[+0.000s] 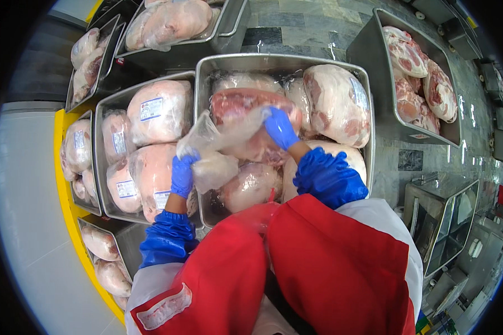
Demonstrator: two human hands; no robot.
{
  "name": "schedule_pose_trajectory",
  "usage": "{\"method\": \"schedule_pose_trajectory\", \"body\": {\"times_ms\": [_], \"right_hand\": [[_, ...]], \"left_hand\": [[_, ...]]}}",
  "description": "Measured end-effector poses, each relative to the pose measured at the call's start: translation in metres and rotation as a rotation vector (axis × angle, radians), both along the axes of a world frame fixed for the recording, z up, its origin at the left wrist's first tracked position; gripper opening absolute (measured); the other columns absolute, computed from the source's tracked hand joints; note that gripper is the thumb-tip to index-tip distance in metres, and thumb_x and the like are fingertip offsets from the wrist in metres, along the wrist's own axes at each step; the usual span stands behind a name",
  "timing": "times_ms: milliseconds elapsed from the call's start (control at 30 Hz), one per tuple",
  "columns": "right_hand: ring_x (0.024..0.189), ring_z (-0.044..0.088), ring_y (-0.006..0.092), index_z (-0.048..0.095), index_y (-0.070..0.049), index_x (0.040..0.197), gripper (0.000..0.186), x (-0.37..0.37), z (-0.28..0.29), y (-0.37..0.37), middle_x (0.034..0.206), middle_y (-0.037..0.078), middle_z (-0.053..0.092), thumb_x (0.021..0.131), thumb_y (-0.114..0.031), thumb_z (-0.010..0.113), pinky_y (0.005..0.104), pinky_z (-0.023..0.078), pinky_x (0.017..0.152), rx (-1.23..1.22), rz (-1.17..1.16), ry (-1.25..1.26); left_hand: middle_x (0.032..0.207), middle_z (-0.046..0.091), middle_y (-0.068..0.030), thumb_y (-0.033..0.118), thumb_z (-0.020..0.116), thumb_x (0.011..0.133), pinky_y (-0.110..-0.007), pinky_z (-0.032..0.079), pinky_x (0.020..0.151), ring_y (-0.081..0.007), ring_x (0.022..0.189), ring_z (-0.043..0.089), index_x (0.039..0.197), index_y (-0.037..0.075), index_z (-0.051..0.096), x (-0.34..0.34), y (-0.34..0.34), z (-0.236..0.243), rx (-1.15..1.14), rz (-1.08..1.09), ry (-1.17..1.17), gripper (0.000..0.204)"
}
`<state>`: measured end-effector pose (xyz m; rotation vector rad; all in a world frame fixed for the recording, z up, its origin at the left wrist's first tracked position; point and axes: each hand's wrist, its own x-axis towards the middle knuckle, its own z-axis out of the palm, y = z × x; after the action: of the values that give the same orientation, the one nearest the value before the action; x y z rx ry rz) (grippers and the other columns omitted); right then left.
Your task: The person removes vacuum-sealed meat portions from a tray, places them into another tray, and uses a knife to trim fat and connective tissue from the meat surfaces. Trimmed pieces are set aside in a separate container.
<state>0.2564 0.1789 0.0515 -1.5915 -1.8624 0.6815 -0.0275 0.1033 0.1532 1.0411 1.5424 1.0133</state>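
Observation:
Both my hands wear blue gloves and stretch a see-through plastic bag (212,146) over a steel tub (285,60) of large meat cuts. My left hand (183,174) is closed on the bag's lower left part, above the tub's left rim. Farther right, my right hand (281,129) grips the bag's other end, with the fingertips partly hidden. Under the bag lies a red, raw meat cut (246,101), partly covered by it. Beside it, to the right, sits a pale, fatty wrapped cut (335,106) with a label. Another wrapped cut (251,187) lies nearer me.
A second steel tub (99,162) with labelled wrapped cuts adjoins on the left. More meat tubs stand behind (229,33) and at the far right (369,84). A yellow edge (67,184) runs along the left. On the right stands a steel cart (441,195) on the tiled floor.

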Motion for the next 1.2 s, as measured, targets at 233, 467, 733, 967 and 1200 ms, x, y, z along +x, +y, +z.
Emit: {"method": "schedule_pose_trajectory", "body": {"times_ms": [233,467,733,967,1200], "right_hand": [[0.089,0.049,0.0329,0.049,0.001,0.099,0.031,0.004,0.027,0.045,0.093,0.020,0.051,0.077,-0.020,0.049,0.0384,0.038,0.081,-0.097,-0.217,0.317],[0.100,0.043,0.0343,0.044,-0.001,0.108,0.053,-0.024,-0.034,-0.089,0.105,0.020,0.045,0.066,-0.025,0.065,0.0438,0.034,0.087,-0.057,-0.126,0.135],[0.083,0.048,0.0252,0.050,-0.009,0.097,0.032,-0.093,-0.078,-0.040,0.090,0.011,0.049,0.074,-0.029,0.060,0.0385,0.041,0.072,-0.135,-0.483,0.537],[0.063,0.047,0.0175,0.048,-0.011,0.082,0.004,-0.014,0.032,0.006,0.069,0.001,0.045,0.082,-0.015,0.048,0.0302,0.041,0.057,-0.668,-0.266,1.685],[0.079,0.047,0.0349,0.048,-0.001,0.085,0.030,-0.023,0.200,0.066,0.082,0.016,0.048,0.056,-0.002,0.058,0.0386,0.041,0.066,0.712,0.220,0.076]], "left_hand": [[0.079,0.059,-0.0060,0.007,0.049,0.070,-0.025,0.044,0.070,-0.0138,0.074,0.055,0.086,-0.003,0.059,0.008,0.021,0.069,0.122,-0.037,0.068,0.022],[0.087,0.059,-0.0087,0.009,0.047,0.076,-0.027,0.043,0.079,-0.0181,0.086,0.056,0.090,-0.001,0.058,0.032,0.088,0.110,0.500,-0.257,0.137,0.020],[0.094,0.060,-0.0116,0.007,0.060,0.071,-0.028,0.045,0.079,-0.0201,0.086,0.058,0.094,-0.001,0.057,0.097,0.173,0.124,0.659,-0.221,0.088,0.025],[0.095,0.059,-0.0124,0.005,0.056,0.074,-0.030,0.044,0.082,-0.0200,0.090,0.057,0.097,0.000,0.057,0.036,0.177,0.095,0.582,0.056,0.063,0.024],[0.096,0.051,-0.0081,0.023,0.048,0.084,-0.027,0.040,0.080,-0.0161,0.091,0.048,0.100,0.001,0.053,0.073,0.126,0.047,0.459,-0.221,0.058,0.027]]}}
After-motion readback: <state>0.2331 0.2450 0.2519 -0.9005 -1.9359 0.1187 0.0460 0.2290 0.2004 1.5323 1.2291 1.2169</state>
